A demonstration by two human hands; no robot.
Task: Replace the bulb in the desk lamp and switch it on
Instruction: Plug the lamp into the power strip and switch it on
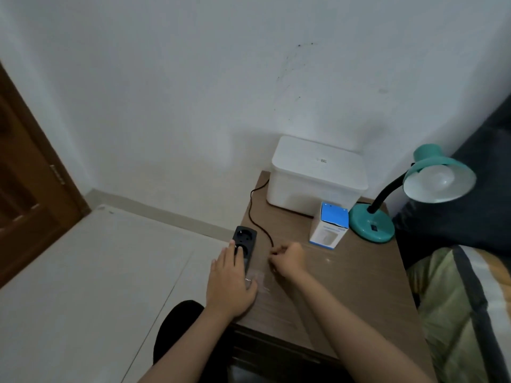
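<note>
The right hand is curled into a loose fist around the end of a thin black cord, fingertips pinched on it; the plug itself is hidden inside the fingers and cannot be made out. Just to its left, the left hand lies flat with fingers spread on a black power strip, covering its near half and pressing down on it without gripping. Two round sockets show at the strip's far end, one partly under the fingertips. Both rest on a brown wooden bedside table, the strip along its left edge. A patch of glossy film or tape, hard to identify, shines on the wood between the hands. The cord runs away from the right hand, loops past the table's left edge and disappears behind a white lidded plastic box standing at the back against the wall. In front of that box stands a small blue and white carton; its print is too blurred to read. Just to its right is the teal desk lamp, round base on the table, black gooseneck curving up to a teal shade turned toward the camera, with a white bulb seated inside, unlit. A dark headboard and striped bedding fill the right edge, cut off. A brown door shows at far left.
</note>
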